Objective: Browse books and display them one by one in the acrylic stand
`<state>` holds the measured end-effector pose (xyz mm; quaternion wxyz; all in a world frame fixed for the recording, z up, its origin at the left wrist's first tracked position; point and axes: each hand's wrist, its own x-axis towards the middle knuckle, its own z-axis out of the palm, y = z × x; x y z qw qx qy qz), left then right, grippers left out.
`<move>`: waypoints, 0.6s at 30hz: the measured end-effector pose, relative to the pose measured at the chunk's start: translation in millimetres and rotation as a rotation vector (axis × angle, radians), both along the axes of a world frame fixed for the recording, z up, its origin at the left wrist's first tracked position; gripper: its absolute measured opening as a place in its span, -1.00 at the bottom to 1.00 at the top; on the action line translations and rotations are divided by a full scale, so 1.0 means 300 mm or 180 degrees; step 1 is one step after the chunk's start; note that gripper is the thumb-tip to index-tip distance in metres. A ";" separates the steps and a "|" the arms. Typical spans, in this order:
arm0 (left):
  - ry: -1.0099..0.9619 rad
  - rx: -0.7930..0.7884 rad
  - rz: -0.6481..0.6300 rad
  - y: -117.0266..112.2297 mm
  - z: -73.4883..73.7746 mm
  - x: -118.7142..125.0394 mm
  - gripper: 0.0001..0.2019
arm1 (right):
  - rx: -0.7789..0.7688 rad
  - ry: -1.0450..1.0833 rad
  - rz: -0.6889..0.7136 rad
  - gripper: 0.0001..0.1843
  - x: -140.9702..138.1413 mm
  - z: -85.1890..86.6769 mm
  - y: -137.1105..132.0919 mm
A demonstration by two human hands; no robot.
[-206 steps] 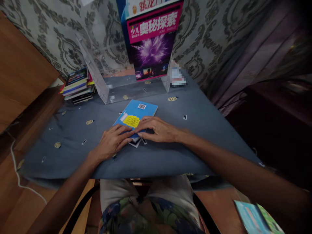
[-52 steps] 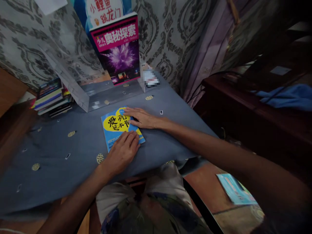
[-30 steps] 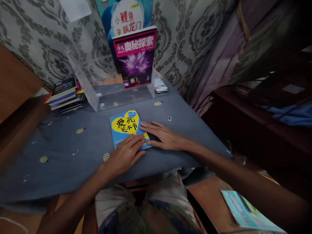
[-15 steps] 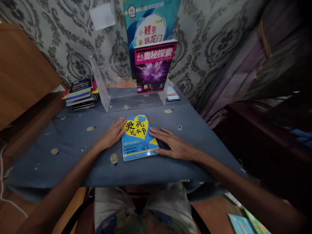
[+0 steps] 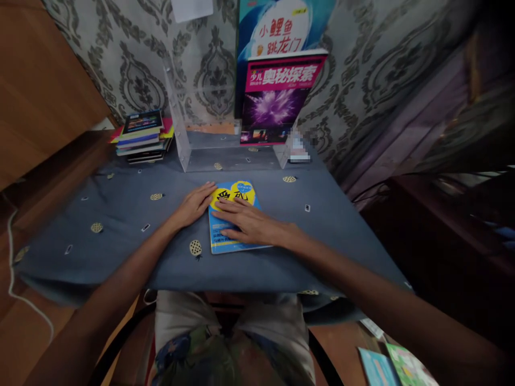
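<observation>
A blue book with a yellow heart on its cover lies closed on the cloth-covered table. My left hand rests beside its upper left edge, fingers stretched out, fingertips at the cover's border. Across the cover lies my right hand, flat with its fingers extended, hiding much of the printed text. Behind the book stands a clear acrylic rack. On its right side a pink and purple book leans upright, in front of a taller teal book.
A stack of books sits at the table's back left. A patterned curtain hangs behind the rack. To the right is a dark piece of furniture. Books lie low at the bottom right, and a white cable runs down the left.
My right hand has moved left from the book's right edge onto the middle of its cover. My left hand stays at the left edge. The camera view has shifted slightly.
</observation>
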<state>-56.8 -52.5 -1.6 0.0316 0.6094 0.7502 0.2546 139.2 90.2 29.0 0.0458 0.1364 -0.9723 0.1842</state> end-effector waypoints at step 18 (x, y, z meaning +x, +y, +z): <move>0.0004 -0.0024 0.0012 -0.004 -0.012 0.005 -0.52 | -0.0411 -0.0266 0.0051 -0.34 0.088 -0.020 -0.054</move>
